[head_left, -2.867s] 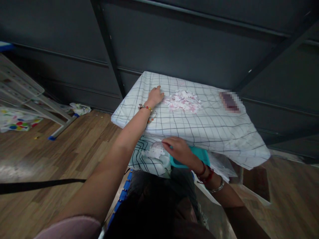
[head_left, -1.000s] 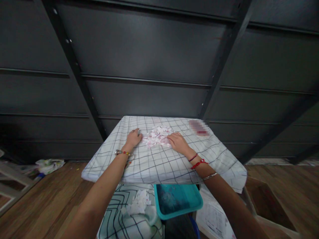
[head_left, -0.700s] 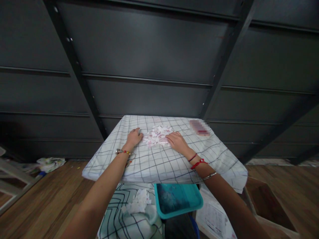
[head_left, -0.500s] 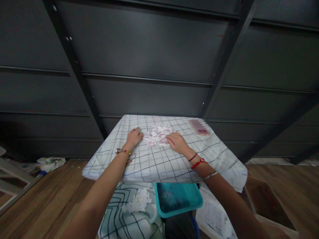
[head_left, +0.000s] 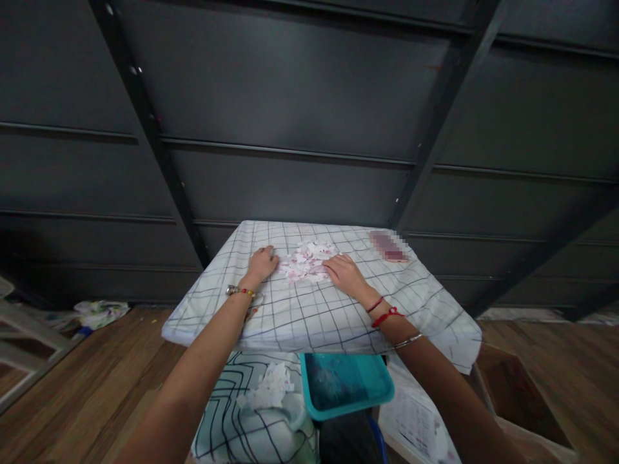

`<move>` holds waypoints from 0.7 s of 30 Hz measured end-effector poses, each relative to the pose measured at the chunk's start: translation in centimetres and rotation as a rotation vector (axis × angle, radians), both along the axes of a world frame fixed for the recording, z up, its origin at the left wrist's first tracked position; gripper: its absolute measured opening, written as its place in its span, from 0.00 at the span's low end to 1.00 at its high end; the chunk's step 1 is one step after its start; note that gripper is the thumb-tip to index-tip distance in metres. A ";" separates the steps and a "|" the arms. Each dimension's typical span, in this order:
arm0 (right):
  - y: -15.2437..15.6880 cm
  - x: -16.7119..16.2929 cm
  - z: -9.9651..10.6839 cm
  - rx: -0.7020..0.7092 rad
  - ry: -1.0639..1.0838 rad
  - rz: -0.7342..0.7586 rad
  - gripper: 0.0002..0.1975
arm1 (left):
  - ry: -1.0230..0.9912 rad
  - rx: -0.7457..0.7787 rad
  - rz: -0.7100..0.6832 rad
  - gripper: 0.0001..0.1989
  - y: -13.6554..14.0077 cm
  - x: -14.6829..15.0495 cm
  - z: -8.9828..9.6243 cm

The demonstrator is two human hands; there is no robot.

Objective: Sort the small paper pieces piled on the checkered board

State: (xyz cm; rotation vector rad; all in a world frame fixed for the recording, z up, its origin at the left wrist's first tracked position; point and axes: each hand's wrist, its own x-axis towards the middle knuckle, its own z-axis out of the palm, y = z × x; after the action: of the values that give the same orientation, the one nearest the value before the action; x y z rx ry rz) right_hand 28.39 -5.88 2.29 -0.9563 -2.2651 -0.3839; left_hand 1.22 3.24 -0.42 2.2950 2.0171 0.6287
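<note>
A loose heap of small white scraps with pink marks (head_left: 305, 263), looking like paper pieces, lies on the checked tablecloth (head_left: 300, 316). My left hand (head_left: 262, 263) rests on the cloth at the heap's left edge, fingers loosely stretched out and nothing seen in them. On the heap's right side, my right hand (head_left: 345, 274) has its fingers drawn together over a pinkish scrap; the fingertips partly hide what is pinched there. More white scraps (head_left: 273, 386) sit below the table edge on a checked fabric.
A teal plastic tray (head_left: 387, 386) is below the table's near edge. At the table's far right lies a blurred-out flat object (head_left: 388, 246). An open box (head_left: 522, 393) stands on the floor to the right. Dark panels (head_left: 290, 187) rise behind the table.
The right fingertips have shifted a little at the heap's right edge, and the scraps beside them lie slightly differently. The left hand stays almost in place. The view has tilted slightly.
</note>
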 end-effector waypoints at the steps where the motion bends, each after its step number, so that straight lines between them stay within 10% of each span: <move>1: 0.0 0.0 0.0 -0.010 -0.010 0.015 0.10 | 0.000 0.002 0.000 0.25 0.0 0.0 0.0; 21: -0.3 1.2 0.5 -0.064 0.209 0.036 0.06 | 0.015 0.007 -0.013 0.24 0.4 -0.2 -0.2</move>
State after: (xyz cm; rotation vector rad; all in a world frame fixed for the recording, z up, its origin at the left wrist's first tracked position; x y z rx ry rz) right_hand 29.56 -6.22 2.79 -0.9408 -2.1114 -0.1868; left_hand 1.07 3.68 -0.66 2.3221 2.0073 0.6204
